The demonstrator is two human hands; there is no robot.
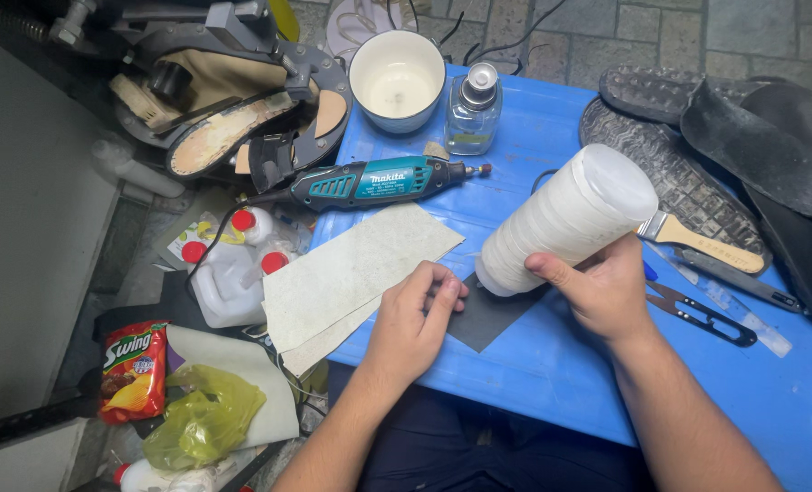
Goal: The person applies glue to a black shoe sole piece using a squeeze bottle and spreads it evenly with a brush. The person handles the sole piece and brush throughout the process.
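Note:
My right hand (597,287) grips a white plastic bottle (565,219) tilted on its side, its narrow end pointing down toward a dark sheet (493,314) on the blue table (534,364). My left hand (415,319) rests with fingers curled on the near edge of that dark sheet, beside two pale grey sheets (351,269) that hang over the table's left edge. Whether anything leaves the bottle cannot be seen.
A teal rotary tool (374,180), white bowl (397,77) and small glass bottle (472,109) lie at the back. A brush (707,241), thread snips (698,314) and black shoe soles (698,173) sit right. White jugs (228,273), a snack bag (133,369) and a shoe press (233,100) stand left.

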